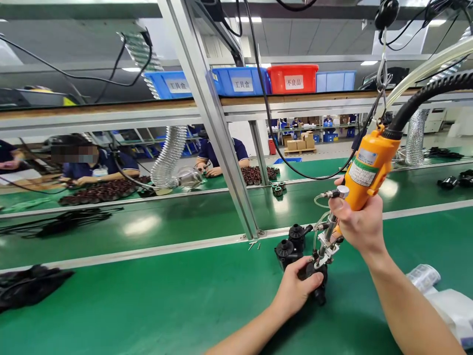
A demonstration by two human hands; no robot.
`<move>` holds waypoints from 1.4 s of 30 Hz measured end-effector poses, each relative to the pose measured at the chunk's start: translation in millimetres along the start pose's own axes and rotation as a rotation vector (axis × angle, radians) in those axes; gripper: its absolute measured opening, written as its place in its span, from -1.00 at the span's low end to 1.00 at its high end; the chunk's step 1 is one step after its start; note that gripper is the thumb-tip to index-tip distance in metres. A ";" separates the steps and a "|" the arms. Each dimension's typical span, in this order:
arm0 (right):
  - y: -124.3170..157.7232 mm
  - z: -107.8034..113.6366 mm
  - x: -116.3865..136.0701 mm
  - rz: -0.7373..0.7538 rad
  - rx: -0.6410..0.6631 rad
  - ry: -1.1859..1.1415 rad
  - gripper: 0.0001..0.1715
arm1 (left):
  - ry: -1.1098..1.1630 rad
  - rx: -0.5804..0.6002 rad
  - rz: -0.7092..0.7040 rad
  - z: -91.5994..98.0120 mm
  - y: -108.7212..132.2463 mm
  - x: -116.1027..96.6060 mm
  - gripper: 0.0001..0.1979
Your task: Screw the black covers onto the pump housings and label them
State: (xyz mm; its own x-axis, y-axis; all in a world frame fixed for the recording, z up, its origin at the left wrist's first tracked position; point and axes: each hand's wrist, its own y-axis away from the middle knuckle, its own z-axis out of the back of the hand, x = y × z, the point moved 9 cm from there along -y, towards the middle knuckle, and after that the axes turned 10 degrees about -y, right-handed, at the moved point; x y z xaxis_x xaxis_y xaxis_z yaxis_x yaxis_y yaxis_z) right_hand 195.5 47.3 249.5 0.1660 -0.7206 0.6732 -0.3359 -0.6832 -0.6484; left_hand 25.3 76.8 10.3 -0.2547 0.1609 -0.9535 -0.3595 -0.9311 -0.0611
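Note:
My right hand [356,222] is wrapped round an orange power screwdriver [369,170] that hangs from a black hose and cables. Its metal tip [324,251] points down onto a black pump part [314,278]. My left hand [295,291] grips that black part and holds it on the green mat. Two more black pump parts [291,244] stand just behind it, close to the white strip. A few small screws [254,244] lie by the foot of the metal post.
A slanted metal post [214,123] rises from the bench in front of me. A green conveyor belt [148,222] runs behind it. Two people sit across it by piles of dark parts [99,191]. Blue bins and a red bin [293,79] sit on the shelf. White bags [443,301] lie at right, black cloth [25,286] at left.

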 end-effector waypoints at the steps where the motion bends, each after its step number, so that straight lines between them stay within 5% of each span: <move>1: -0.1 0.0 0.3 0.000 -0.001 0.011 -0.48 | 0.002 0.003 0.000 -0.6 -0.3 -1.0 -0.61; 13: 2.2 5.9 8.4 0.019 -0.030 0.015 -0.50 | 0.037 0.010 -0.050 -1.9 -0.7 -13.0 -0.60; 22: 5.6 -17.7 -29.7 -0.123 0.055 0.064 -0.47 | 0.064 0.031 -0.047 -4.6 0.1 -14.7 -0.60; 31: 10.7 -3.5 -34.4 -0.119 -0.015 0.063 -0.47 | 0.016 0.004 -0.074 -6.6 -1.1 -5.7 -0.66; 35: 5.2 8.4 -19.7 -0.033 -0.061 0.042 -0.50 | 0.115 0.025 -0.102 -1.6 2.9 -4.1 -0.63; 39: 1.7 32.6 16.6 0.143 -0.130 0.060 -0.50 | 0.328 0.277 -0.133 -16.1 11.8 -8.2 -0.52; 42: 3.8 44.3 33.8 0.200 -0.153 0.150 -0.55 | 0.210 0.100 -0.142 -8.2 13.3 -6.2 -0.43</move>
State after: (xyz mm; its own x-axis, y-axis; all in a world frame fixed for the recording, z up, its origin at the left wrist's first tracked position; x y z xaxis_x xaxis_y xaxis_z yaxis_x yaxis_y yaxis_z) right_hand 240.9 15.1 254.0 -0.0527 -0.8055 0.5902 -0.4860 -0.4956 -0.7198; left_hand 29.5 60.7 12.9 -0.0074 0.2063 -0.9785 -0.4679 -0.8655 -0.1789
